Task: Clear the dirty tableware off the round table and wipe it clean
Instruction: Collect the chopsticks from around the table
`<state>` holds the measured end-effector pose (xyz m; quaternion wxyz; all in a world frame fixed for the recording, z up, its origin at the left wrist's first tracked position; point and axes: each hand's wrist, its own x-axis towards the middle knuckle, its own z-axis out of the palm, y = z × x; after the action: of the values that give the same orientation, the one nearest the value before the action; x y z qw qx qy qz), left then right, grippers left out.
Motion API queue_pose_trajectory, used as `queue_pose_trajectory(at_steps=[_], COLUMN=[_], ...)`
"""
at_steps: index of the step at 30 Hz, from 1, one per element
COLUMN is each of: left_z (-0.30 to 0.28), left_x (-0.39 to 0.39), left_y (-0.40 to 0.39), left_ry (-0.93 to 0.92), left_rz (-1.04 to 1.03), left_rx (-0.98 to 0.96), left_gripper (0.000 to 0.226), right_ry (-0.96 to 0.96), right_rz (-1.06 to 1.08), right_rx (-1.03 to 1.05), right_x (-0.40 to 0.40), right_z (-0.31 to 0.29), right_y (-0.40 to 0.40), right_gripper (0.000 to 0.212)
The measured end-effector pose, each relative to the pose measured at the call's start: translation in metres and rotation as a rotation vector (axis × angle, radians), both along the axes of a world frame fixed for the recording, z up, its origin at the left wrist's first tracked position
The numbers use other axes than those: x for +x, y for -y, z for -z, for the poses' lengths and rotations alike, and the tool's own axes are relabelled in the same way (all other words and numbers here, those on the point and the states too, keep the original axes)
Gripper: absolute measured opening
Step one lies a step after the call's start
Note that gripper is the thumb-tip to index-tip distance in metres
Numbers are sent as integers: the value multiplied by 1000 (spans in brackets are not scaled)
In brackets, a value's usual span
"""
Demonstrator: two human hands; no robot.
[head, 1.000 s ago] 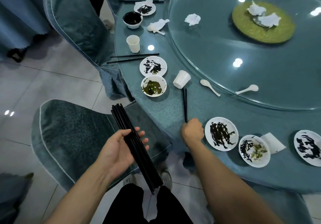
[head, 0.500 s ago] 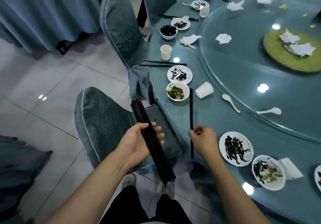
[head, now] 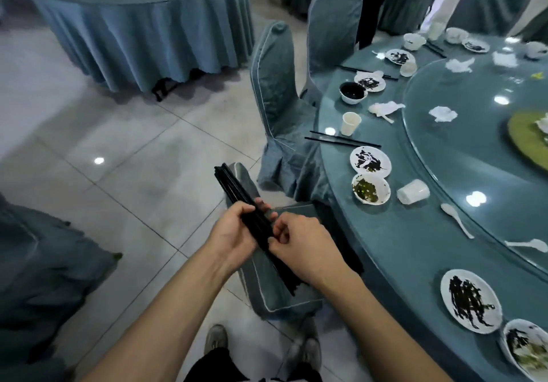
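The left hand [head: 234, 233] wraps its fingers around a bunch of black chopsticks [head: 252, 221]. The right hand [head: 299, 248] pinches the same bunch. Both are over a chair [head: 267, 278], beside the round table [head: 400, 248] with dirty plates [head: 470, 300].

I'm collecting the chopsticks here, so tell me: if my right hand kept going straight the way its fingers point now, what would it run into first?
Your right hand points left, so it would first press further into the chopstick bundle that it already pinches, with your left hand right behind.
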<state>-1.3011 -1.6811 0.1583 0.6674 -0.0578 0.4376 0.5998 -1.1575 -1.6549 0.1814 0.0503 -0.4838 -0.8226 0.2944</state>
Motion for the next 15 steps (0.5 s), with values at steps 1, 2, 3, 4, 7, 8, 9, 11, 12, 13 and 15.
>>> queue_pose_trajectory(at_steps=[1,2,3,4,7,8,9,11,12,13,15], left_z=[1,2,4,5,5,5,5,8,9,10,13], left_x=[-16,-32,-48,-63,-104,-116,-127,-147,-156,-163,-176], left_y=[3,6,9,11,16,16,17,19,19,20,18], left_ry=[2,2,0,-7,-29,-30,-27,-28,-30,-28,-17], left_rz=[2,10,22,34,57,57,60,67,70,73,72], left_rx=[-5,-10,-13,-13,-12,-11,-6,-5,-8,-12,-24], left_gripper=[21,20,19,19,19,19,18,17,17,17,16], right_ry=[-11,-29,-44,-55,-90,-114,-131,-111,-88,-66,-21], right_rz=[0,4,11,20,67,80,88,101,110,115,106], right_rx=[3,-1,-1,8,82,117,156,231,254,273,305], right_x=[-15,-29,-43,-57,-93,-102,-109,-120,-125,-129,-138], right_z=[-1,-1,-2,-1,1,3,6,13,16,18,22], right_y=[4,7,10,13,14,14,12,9,8,5,-1], right_gripper=[12,14,15,16,16,16,15,16,19,21,25])
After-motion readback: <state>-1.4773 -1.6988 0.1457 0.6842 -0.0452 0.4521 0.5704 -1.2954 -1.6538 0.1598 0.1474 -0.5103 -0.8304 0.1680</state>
